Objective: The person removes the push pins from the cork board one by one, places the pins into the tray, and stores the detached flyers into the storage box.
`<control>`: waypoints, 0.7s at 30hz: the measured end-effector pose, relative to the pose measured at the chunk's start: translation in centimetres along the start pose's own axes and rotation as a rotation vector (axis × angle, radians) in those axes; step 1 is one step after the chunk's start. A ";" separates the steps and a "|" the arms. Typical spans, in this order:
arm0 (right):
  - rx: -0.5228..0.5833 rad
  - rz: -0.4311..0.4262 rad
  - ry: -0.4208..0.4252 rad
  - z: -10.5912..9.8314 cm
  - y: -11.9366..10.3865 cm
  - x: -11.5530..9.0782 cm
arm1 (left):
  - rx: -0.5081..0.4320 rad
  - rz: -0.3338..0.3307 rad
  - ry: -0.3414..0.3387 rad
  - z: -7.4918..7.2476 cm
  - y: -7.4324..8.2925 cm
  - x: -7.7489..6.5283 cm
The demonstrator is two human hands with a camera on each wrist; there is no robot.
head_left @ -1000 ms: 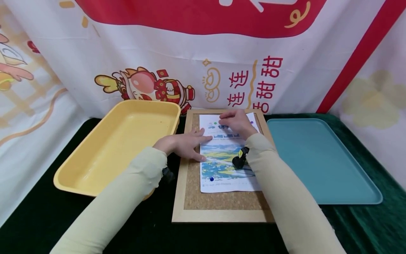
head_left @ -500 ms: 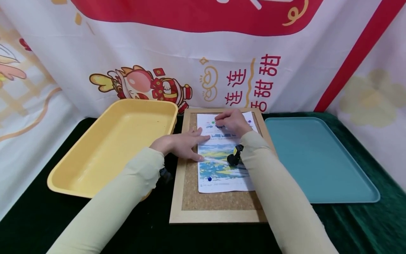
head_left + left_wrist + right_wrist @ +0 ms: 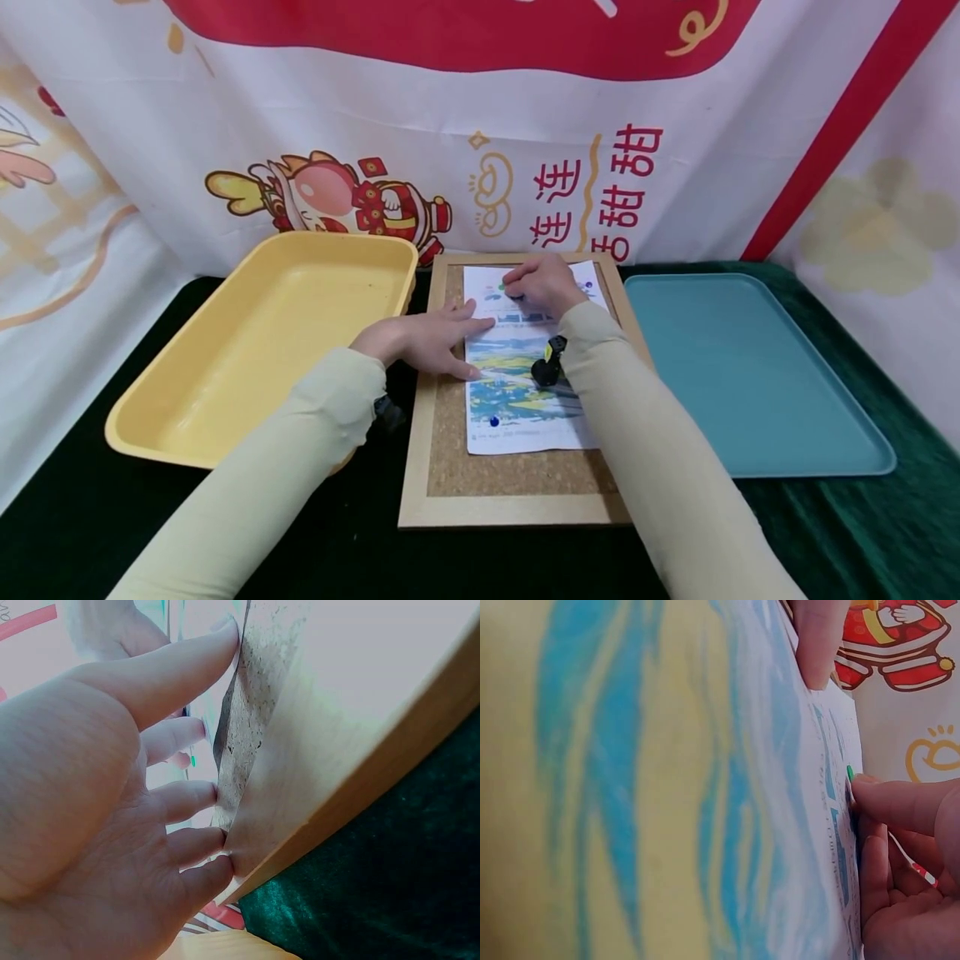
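A printed paper with a blue and yellow landscape lies on a wood-framed corkboard. My left hand rests with spread fingers over the board's left frame and the paper's left edge. At the paper's upper left, my right hand has its fingers curled at a green push pin; in the right wrist view the thumb tip meets it, and the fingers' far side is hidden. A blue push pin sits at the lower left corner of the paper, and a purple one at the upper right.
A deep yellow tub stands left of the board, and a flat blue tray lies to its right. Dark green cloth covers the table. Behind hangs a white printed curtain.
The right fingertips have shifted slightly left, closer onto the green push pin. The left hand keeps its place on the board. The head view has drifted a little.
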State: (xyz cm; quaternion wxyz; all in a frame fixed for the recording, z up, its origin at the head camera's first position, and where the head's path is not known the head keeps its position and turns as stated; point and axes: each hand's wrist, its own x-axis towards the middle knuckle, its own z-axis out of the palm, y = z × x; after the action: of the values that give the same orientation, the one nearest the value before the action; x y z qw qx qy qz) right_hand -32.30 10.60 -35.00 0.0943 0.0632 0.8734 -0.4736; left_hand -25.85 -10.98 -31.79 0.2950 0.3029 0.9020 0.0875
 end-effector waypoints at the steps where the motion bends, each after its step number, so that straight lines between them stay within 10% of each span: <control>1: -0.009 -0.001 0.002 0.0 0.0 0.0 | 0.000 0.003 0.000 0.0 0.0 0.1; 21: -0.112 -0.043 0.038 0.5 -0.7 -0.2 | 0.007 -0.002 0.002 0.0 0.0 0.0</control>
State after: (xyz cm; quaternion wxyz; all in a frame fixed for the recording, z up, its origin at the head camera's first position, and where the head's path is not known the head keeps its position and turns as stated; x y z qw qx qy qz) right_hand -32.20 9.77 -34.68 0.0709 0.0479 0.9014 -0.4245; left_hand -25.81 -10.95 -31.81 0.2928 0.3032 0.9029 0.0845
